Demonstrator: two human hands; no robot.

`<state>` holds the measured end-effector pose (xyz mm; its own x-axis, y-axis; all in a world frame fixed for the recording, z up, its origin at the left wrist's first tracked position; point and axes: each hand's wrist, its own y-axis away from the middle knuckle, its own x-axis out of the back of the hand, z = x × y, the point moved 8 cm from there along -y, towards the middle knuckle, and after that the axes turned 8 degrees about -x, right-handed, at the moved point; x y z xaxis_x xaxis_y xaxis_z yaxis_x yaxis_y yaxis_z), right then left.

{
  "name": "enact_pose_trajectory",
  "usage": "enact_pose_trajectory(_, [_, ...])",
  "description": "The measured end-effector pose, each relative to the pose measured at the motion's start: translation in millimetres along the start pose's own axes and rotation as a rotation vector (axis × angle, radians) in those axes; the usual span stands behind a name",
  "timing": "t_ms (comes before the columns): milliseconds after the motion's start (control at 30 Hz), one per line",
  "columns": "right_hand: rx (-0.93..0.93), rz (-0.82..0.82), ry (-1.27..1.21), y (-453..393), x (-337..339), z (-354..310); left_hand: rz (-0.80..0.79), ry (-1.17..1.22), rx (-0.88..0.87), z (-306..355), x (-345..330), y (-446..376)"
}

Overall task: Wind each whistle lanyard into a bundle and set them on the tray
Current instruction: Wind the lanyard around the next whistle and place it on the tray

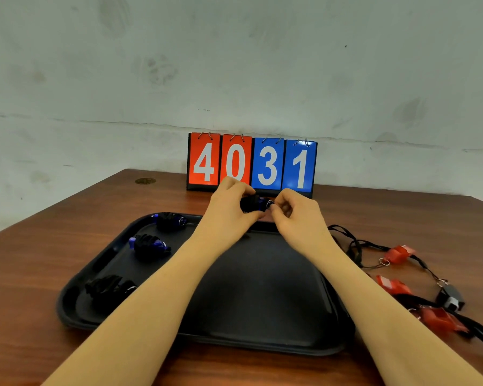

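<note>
Two bare forearms reach from the bottom of the frame to its centre, over a black tray (262,316) on a brown wooden table (39,274). Just above the tray's far edge, the left hand (229,210) and the right hand (296,215) meet around a blue whistle with black lanyard wound on it (253,203). The left fingers curl round the bundle and grip it. The right fingers pinch at its right end, near a small metal ring.

Three finished bundles lie along the tray's left side: a blue one at the far corner (169,220), a blue one below it (148,245), and a black one nearest the viewer (108,288).

At the right of the frame, beside the tray on the table, lies a loose tangle of unwound whistles: three red whistles (399,253), one black whistle (451,298), and their black cords.

Behind the hands, against a pale wall, stands a flip scoreboard (251,162) showing 40 on red cards and 31 on blue cards.
</note>
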<state>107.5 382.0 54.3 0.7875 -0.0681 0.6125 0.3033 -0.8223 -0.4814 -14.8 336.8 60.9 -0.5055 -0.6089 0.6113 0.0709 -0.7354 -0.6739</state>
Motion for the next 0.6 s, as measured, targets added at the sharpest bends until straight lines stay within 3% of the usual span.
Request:
enact_pose_trajectory(333, [-0.107, -0.056, -0.174, -6, 12, -19, -0.059, -0.15, -0.094, 19, 24, -15])
enact_pose_trajectory(600, [-0.175, -0.212, -0.198, 21, -13, -20, -0.305, -0.073, 0.006, 1, 32, 16])
